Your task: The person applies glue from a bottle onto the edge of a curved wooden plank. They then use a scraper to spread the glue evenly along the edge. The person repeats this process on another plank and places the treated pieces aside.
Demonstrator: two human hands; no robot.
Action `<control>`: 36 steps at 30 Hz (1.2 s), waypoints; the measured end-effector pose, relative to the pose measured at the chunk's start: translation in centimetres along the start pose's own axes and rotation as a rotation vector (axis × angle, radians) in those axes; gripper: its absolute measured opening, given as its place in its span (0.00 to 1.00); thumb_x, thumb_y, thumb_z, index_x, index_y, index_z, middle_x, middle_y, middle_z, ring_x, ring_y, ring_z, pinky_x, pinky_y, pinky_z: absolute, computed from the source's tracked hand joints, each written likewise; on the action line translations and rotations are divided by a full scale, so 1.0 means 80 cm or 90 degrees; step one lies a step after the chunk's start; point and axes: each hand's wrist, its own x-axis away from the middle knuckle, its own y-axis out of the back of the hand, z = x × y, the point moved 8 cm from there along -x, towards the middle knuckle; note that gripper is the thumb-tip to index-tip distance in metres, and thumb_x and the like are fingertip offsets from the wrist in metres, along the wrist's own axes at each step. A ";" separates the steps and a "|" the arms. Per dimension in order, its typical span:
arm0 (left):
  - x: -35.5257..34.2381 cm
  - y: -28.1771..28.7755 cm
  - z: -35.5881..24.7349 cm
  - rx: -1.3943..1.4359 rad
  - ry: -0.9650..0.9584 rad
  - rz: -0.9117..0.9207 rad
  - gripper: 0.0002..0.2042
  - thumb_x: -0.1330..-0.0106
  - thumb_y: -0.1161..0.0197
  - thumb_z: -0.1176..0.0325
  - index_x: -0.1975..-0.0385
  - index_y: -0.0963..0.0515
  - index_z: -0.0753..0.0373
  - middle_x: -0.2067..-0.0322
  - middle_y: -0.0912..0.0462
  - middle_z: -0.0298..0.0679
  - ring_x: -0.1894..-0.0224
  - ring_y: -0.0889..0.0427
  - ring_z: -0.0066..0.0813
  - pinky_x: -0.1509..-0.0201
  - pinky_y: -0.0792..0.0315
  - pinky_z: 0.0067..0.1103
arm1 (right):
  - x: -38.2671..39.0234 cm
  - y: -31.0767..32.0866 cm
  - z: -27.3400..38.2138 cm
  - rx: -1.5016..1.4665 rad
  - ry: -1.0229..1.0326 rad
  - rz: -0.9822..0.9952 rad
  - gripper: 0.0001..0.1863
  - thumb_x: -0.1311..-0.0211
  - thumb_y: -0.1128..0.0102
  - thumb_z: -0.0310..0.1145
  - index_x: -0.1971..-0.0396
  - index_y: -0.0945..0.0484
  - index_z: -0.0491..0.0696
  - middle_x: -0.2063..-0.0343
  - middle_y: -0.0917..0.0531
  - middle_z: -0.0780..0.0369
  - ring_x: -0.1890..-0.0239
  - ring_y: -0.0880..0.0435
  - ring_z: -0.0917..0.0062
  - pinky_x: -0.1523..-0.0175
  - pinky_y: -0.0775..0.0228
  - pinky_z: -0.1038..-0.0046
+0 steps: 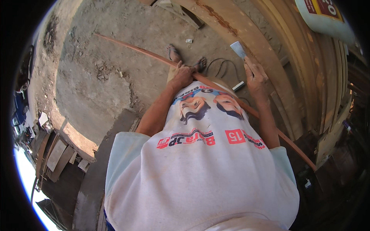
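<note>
A long, narrow reddish-brown wooden strip [138,50] runs slantwise across the view, from the upper left, past the front of my shirt, to the lower right. My left hand [183,74] is closed around it near the middle, above my feet. To the right, my right hand [256,74] is raised and grips a putty knife [239,50], its wide grey blade pointing up and left. The knife's handle is mostly hidden in my fingers. The blade is apart from the strip, close to the edge of a large curved-looking wooden board [250,36].
Several wooden boards [296,50] stand along the right, with a white plastic container [323,21] above them. A dark cord [220,66] and a small white object [238,86] lie by my feet on the dirt floor [92,65]. Scrap boards [58,154] are piled at left.
</note>
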 end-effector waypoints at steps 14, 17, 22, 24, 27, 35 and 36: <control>-0.003 0.001 -0.001 -0.006 -0.026 -0.009 0.07 0.41 0.35 0.68 0.64 0.14 0.57 0.64 0.12 0.41 0.49 0.16 0.40 0.33 0.40 0.41 | -0.025 -0.009 -0.002 0.082 -0.023 0.042 0.18 0.26 0.38 0.34 0.39 0.18 0.50 0.66 0.15 0.54 0.61 0.12 0.60 0.58 0.21 0.61; -0.004 -0.009 0.008 -0.014 -0.032 0.004 0.07 0.41 0.35 0.68 0.65 0.14 0.57 0.64 0.12 0.41 0.50 0.15 0.42 0.35 0.39 0.42 | -0.022 -0.014 -0.016 -0.024 -0.069 0.036 0.19 0.25 0.38 0.34 0.39 0.19 0.46 0.66 0.14 0.56 0.62 0.12 0.65 0.59 0.21 0.64; 0.009 -0.009 0.005 0.018 -0.032 0.007 0.07 0.41 0.36 0.69 0.66 0.14 0.58 0.66 0.12 0.43 0.51 0.15 0.43 0.35 0.38 0.41 | -0.002 -0.023 -0.044 -0.403 -0.336 0.072 0.18 0.25 0.38 0.35 0.40 0.18 0.46 0.66 0.13 0.58 0.62 0.12 0.70 0.60 0.23 0.66; 0.008 0.000 -0.002 0.010 -0.029 -0.001 0.07 0.41 0.36 0.69 0.66 0.14 0.58 0.66 0.12 0.43 0.51 0.15 0.43 0.35 0.39 0.40 | 0.002 -0.008 -0.033 -0.264 -0.158 -0.010 0.18 0.25 0.38 0.35 0.42 0.17 0.44 0.64 0.12 0.56 0.62 0.12 0.68 0.60 0.22 0.67; 0.009 0.001 -0.002 0.003 -0.024 -0.005 0.07 0.41 0.37 0.69 0.66 0.14 0.58 0.66 0.12 0.43 0.52 0.15 0.43 0.33 0.39 0.40 | 0.006 0.000 -0.011 -0.081 -0.040 -0.039 0.16 0.26 0.37 0.34 0.43 0.16 0.46 0.62 0.13 0.54 0.60 0.12 0.63 0.59 0.21 0.65; 0.011 -0.005 0.005 0.010 -0.014 -0.006 0.07 0.41 0.37 0.70 0.64 0.15 0.57 0.66 0.12 0.43 0.51 0.16 0.45 0.29 0.42 0.46 | -0.056 -0.007 0.006 0.044 0.024 0.007 0.15 0.27 0.36 0.34 0.44 0.15 0.51 0.58 0.13 0.51 0.57 0.12 0.57 0.56 0.20 0.59; 0.012 -0.005 0.004 0.016 -0.015 -0.012 0.08 0.41 0.37 0.70 0.64 0.15 0.57 0.65 0.12 0.43 0.51 0.16 0.45 0.29 0.42 0.46 | -0.049 -0.005 -0.001 0.020 0.018 0.003 0.16 0.27 0.36 0.35 0.43 0.15 0.52 0.58 0.13 0.51 0.57 0.12 0.56 0.56 0.20 0.59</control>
